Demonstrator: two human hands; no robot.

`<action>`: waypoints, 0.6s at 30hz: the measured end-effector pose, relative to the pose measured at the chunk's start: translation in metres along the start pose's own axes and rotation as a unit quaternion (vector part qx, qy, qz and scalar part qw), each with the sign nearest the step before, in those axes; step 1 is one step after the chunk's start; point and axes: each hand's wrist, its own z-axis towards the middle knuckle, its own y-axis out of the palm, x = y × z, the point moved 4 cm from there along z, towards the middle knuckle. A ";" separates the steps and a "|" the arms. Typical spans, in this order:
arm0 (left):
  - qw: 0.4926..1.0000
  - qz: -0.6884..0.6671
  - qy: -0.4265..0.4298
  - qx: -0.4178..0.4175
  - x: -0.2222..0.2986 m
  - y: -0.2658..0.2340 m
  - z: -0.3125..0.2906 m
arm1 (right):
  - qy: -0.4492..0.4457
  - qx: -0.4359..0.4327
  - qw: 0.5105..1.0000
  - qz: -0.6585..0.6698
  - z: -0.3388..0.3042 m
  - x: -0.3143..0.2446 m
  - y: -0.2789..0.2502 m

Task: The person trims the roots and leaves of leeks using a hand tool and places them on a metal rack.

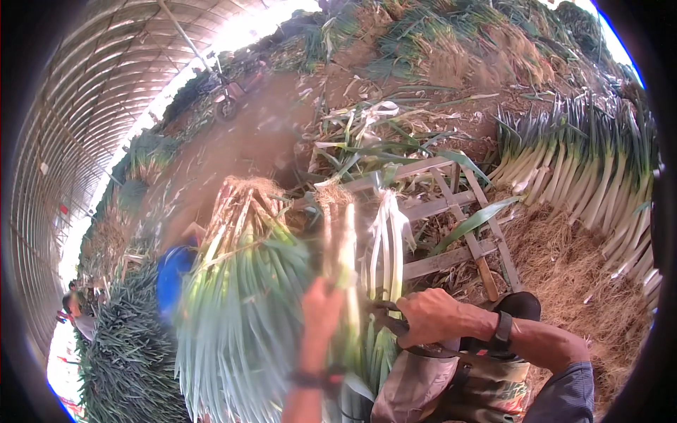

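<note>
My left hand [321,307], smeared by motion, is closed round long green onions [331,233] whose brown roots point away from me. To its right, my right hand [430,317] is closed on a small dark tool [388,316]; its exact kind I cannot make out. The tool lies against the green onions beside it. Bare white green onions [386,236] with clean stems stand just beyond my right hand. Left of my left hand lies a big heap of unpeeled green onions [243,282], roots far, leaves towards me.
A wooden frame [441,204] stands ahead, with stripped leaves [360,137] beyond it. Rows of cleaned green onions [592,155] lie at right above a pile of roots [578,289]. A blue container [175,275] is at left. A parked scooter [227,99] and people [77,310] are farther off.
</note>
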 end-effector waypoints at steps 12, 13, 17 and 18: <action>0.833 -0.544 0.103 0.011 0.138 -0.095 0.076 | 0.032 0.114 0.993 0.004 0.058 0.030 -0.009; 0.833 -0.544 0.102 0.010 0.122 -0.097 0.085 | 0.036 0.133 0.990 0.016 0.062 0.035 -0.009; 0.976 -0.218 0.002 0.029 0.044 -0.067 0.065 | 0.054 0.148 0.987 0.018 0.079 0.038 -0.012; 0.995 -0.095 0.021 0.009 0.021 -0.044 0.049 | 0.062 0.147 0.987 0.019 0.082 0.039 -0.015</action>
